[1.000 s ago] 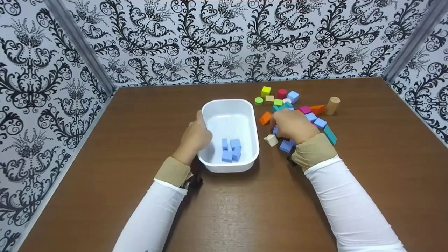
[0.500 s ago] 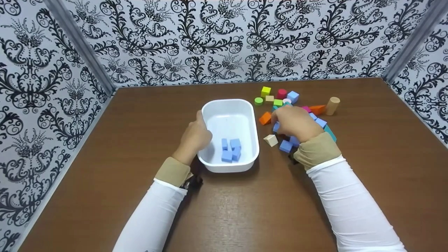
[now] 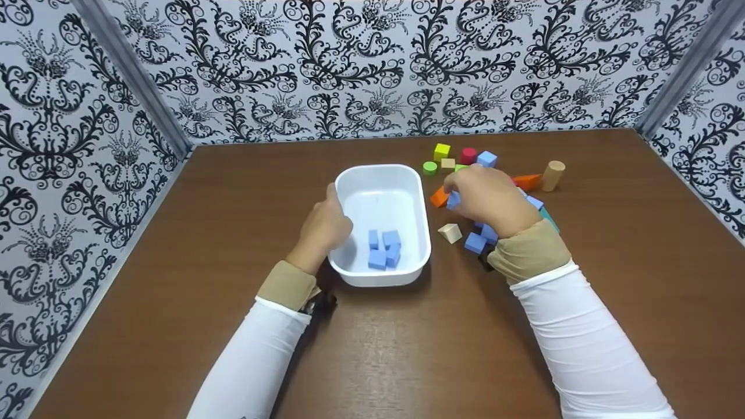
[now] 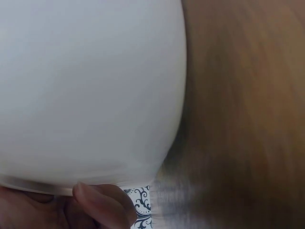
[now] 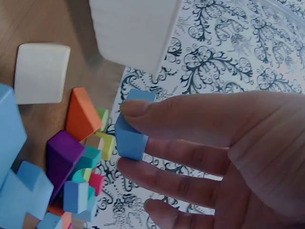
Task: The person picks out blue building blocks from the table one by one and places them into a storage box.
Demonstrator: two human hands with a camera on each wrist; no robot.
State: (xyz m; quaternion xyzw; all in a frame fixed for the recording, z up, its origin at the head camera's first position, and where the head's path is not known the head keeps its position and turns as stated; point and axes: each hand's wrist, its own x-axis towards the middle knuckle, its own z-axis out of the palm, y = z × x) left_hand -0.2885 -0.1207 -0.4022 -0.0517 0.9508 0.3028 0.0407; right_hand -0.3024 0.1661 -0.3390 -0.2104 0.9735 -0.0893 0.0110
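My left hand point(image 3: 325, 226) grips the left rim of a white plastic tub point(image 3: 379, 280); in the left wrist view its fingers point(image 4: 107, 205) curl at the rim beside the tub's smooth wall. Several blue blocks point(image 3: 378, 259) lie at the near end inside the tub. To the right, my right hand point(image 3: 488, 196) pinches a blue block point(image 3: 453, 201) above the scattered pieces. In the right wrist view the thumb point(image 5: 138, 109) presses on this blue block point(image 5: 129, 140) from one side, with fingers on the other. Part of the pile is hidden under the right hand.
Around the right hand lie more blue blocks point(image 3: 475, 242), a pale wooden triangular block point(image 3: 450, 233) and an orange block point(image 3: 440, 196). A wooden cylinder point(image 3: 553, 176) stands at the far right, a yellow cube point(image 3: 442, 152) at the back. Patterned walls border the brown table point(image 3: 262, 174).
My right hand has lifted the blue block up from the pile and shifted slightly away from me and left. The left hand and the tub have stayed in place.
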